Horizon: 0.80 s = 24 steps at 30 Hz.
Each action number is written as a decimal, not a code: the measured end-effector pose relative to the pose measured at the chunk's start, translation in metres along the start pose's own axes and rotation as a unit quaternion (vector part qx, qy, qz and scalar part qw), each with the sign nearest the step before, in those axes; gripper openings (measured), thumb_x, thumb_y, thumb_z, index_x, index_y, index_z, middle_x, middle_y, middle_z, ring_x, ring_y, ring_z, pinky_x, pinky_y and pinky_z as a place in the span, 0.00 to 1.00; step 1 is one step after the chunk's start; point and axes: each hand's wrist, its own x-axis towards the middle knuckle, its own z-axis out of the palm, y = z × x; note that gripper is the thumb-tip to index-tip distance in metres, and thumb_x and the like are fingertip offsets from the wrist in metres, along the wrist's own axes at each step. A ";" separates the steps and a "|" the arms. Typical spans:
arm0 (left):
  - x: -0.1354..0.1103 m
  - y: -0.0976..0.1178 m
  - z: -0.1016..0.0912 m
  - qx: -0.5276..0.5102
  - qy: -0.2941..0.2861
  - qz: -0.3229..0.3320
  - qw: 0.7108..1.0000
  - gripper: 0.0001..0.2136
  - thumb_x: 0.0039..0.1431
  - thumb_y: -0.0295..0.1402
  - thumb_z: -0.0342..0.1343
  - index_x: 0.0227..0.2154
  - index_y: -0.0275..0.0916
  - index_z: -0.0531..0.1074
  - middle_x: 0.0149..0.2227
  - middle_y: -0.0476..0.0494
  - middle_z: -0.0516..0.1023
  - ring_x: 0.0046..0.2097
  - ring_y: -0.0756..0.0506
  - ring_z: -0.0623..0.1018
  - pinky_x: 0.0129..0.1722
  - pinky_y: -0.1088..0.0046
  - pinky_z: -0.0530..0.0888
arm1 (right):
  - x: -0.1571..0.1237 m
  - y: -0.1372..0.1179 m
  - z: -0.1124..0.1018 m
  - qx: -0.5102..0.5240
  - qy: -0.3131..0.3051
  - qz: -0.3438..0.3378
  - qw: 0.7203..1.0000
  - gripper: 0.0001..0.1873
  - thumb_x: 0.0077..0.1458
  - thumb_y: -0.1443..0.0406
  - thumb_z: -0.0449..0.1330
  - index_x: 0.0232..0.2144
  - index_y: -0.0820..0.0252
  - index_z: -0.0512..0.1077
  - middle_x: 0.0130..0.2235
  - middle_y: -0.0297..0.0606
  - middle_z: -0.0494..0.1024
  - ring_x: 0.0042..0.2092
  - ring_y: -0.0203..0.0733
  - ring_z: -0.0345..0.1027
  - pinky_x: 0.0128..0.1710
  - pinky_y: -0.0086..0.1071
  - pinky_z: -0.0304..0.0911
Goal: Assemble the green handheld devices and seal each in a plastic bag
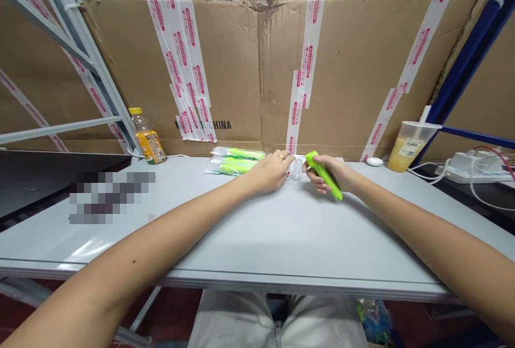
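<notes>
My right hand (328,172) is wrapped round a bright green stick-shaped handle (330,183), its wider end up and its thin end slanting down to the right. Just left of it, a small clear plastic dome-shaped piece (296,170) stands on the white table. My left hand (274,171) rests at the back of the table beside that piece, fingers bent down and closed. A small red spot shows at its fingertips, but what they hold is hidden. Behind and left of this hand lie bright green items in clear plastic bags (235,167), partly covered by it.
A yellow-capped drink bottle (149,141) stands at the back left. On the back right are a plastic cup with a straw (410,147), a white oval object (374,161) and a power strip with cables (478,168). A taped cardboard wall (237,69) closes off the back.
</notes>
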 end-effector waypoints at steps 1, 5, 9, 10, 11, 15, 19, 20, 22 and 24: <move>0.003 0.000 0.001 -0.001 -0.005 -0.009 1.000 0.20 0.61 0.29 0.51 0.56 0.35 0.65 0.56 0.30 0.68 0.58 0.36 0.67 0.56 0.55 0.66 | 0.001 0.004 0.003 -0.013 -0.014 0.016 1.000 0.19 0.60 0.50 0.53 0.38 0.60 0.67 0.18 0.25 0.63 0.14 0.32 0.51 0.17 0.31 0.60; 0.003 0.000 0.008 -0.015 -0.039 -0.060 0.997 0.17 0.60 0.31 0.53 0.52 0.35 0.66 0.49 0.32 0.73 0.53 0.36 0.70 0.51 0.59 0.68 | 0.005 0.013 0.014 -0.096 -0.038 0.019 0.994 0.16 0.60 0.53 0.55 0.36 0.61 0.67 0.18 0.25 0.64 0.15 0.33 0.54 0.18 0.31 0.62; -0.009 -0.001 0.013 -0.079 -0.058 -0.100 0.990 0.10 0.60 0.31 0.53 0.44 0.39 0.67 0.43 0.38 0.74 0.46 0.39 0.73 0.43 0.64 0.69 | 0.006 0.014 0.018 -0.222 -0.020 0.003 0.975 0.17 0.61 0.51 0.54 0.34 0.59 0.66 0.16 0.25 0.63 0.15 0.33 0.55 0.18 0.29 0.59; -0.012 -0.001 0.013 -0.097 -0.059 -0.107 0.988 0.08 0.60 0.32 0.52 0.42 0.39 0.67 0.42 0.39 0.74 0.44 0.40 0.73 0.40 0.66 0.68 | 0.006 0.014 0.018 -0.267 -0.003 -0.004 0.964 0.17 0.62 0.51 0.54 0.34 0.59 0.65 0.17 0.25 0.63 0.16 0.34 0.56 0.19 0.29 0.58; -0.015 -0.001 0.013 -0.114 -0.057 -0.114 0.985 0.07 0.61 0.33 0.52 0.41 0.39 0.66 0.39 0.41 0.74 0.41 0.41 0.73 0.38 0.67 0.67 | 0.005 0.014 0.018 -0.323 0.018 -0.016 0.946 0.17 0.62 0.50 0.53 0.33 0.58 0.65 0.18 0.26 0.64 0.17 0.34 0.57 0.20 0.29 0.58; -0.023 0.000 0.004 -0.191 -0.007 -0.153 0.970 0.07 0.57 0.37 0.56 0.34 0.40 0.65 0.31 0.48 0.71 0.33 0.46 0.69 0.32 0.70 0.63 | 0.004 0.015 0.018 -0.591 0.085 -0.084 0.798 0.18 0.59 0.50 0.56 0.31 0.59 0.66 0.26 0.35 0.71 0.27 0.38 0.62 0.29 0.31 0.54; -0.023 0.005 -0.006 -0.341 0.015 -0.195 0.920 0.10 0.50 0.35 0.60 0.31 0.39 0.64 0.30 0.50 0.72 0.33 0.48 0.71 0.31 0.73 0.66 | 0.003 0.018 0.020 -0.702 0.101 -0.073 0.701 0.19 0.61 0.50 0.53 0.39 0.60 0.68 0.30 0.41 0.73 0.30 0.42 0.62 0.30 0.32 0.49; -0.023 0.006 -0.008 -0.380 0.007 -0.200 0.903 0.10 0.49 0.35 0.60 0.30 0.39 0.64 0.30 0.51 0.72 0.32 0.49 0.72 0.30 0.73 0.66 | 0.002 0.018 0.021 -0.706 0.102 -0.072 0.697 0.19 0.61 0.51 0.53 0.41 0.60 0.68 0.30 0.41 0.73 0.30 0.43 0.63 0.30 0.32 0.49; -0.022 0.009 -0.009 -0.440 -0.013 -0.202 0.875 0.11 0.49 0.35 0.61 0.31 0.39 0.64 0.28 0.52 0.72 0.29 0.50 0.72 0.28 0.74 0.67 | 0.002 0.019 0.021 -0.707 0.097 -0.070 0.697 0.20 0.62 0.51 0.52 0.46 0.60 0.68 0.30 0.41 0.74 0.31 0.43 0.64 0.30 0.31 0.48; -0.022 0.011 -0.010 -0.479 -0.029 -0.199 0.855 0.11 0.50 0.35 0.61 0.31 0.39 0.64 0.26 0.52 0.72 0.27 0.50 0.73 0.27 0.74 0.68 | 0.002 0.019 0.021 -0.707 0.088 -0.067 0.699 0.21 0.63 0.51 0.51 0.49 0.59 0.67 0.30 0.40 0.74 0.31 0.44 0.65 0.30 0.31 0.49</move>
